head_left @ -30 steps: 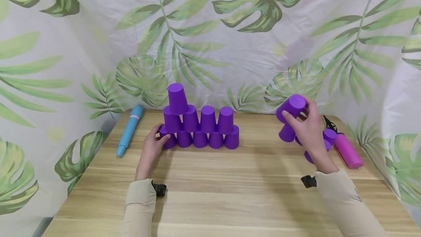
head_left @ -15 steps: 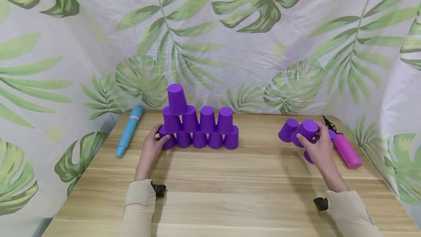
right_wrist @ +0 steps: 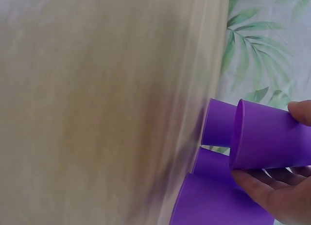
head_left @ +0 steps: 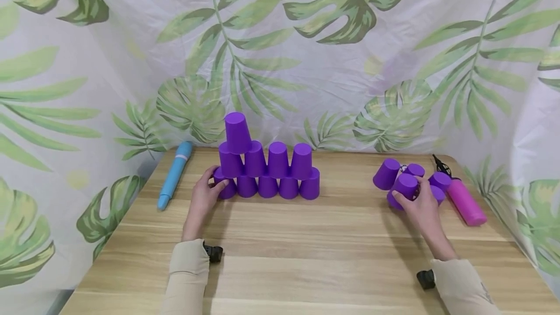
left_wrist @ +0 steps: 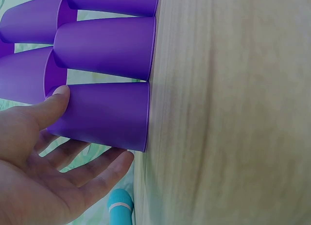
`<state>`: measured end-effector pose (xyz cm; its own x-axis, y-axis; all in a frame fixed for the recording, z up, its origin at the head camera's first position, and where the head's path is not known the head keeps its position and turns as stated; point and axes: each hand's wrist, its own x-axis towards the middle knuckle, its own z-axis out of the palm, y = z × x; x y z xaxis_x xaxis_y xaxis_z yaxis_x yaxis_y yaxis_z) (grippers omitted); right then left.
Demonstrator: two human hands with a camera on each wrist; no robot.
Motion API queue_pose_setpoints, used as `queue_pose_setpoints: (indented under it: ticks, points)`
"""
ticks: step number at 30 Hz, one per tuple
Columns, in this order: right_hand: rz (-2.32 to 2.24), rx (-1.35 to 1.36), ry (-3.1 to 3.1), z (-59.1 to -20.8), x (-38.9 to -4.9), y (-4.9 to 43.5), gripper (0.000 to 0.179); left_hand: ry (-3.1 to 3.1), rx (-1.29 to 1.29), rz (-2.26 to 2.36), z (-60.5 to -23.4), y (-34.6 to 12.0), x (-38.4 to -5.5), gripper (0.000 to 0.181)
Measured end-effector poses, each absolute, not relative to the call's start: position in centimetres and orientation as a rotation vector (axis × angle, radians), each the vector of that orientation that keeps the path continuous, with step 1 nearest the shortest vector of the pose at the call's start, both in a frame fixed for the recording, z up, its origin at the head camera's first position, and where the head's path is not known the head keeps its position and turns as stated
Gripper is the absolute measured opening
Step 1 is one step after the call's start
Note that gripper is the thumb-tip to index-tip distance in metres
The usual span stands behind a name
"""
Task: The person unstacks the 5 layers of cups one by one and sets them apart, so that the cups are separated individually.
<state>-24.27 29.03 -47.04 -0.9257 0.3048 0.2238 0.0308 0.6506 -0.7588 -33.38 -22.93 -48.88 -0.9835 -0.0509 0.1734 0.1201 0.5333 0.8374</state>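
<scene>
At the left of the head view, an upside-down pyramid-like stack of purple cups has a bottom row, a second row of several cups and one cup on top. My left hand holds the leftmost bottom cup, thumb on its near side and fingers around its outer side. On the right, my right hand grips another upside-down purple cup between thumb and fingers, its rim off the table in the right wrist view. Several loose purple cups stand rim-down just behind and beside it.
A pink cylinder with a black cord lies right of the loose cups. A light blue stick-shaped thing lies left of the stack. Leaf-printed cloth hangs behind the wooden table.
My right hand has lowered its cup from above the loose cups to low in front of them, shifting slightly right. My left hand and the stack stay where they were.
</scene>
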Motion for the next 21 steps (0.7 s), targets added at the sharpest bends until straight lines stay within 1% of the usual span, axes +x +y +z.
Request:
queue_pose_setpoints:
  ticks: [8, 21]
  points:
    - [1.176, -0.304, -2.576, -47.38, -24.32, 29.02, 0.079, -2.598, -0.058, -1.443, -48.91, -22.94, -33.28, 0.055]
    - [1.140, -0.303, -2.706, -48.10, -24.58, 29.60, 0.077, -2.615, -0.052, -1.427, -48.82, -22.94, -33.37, 0.056]
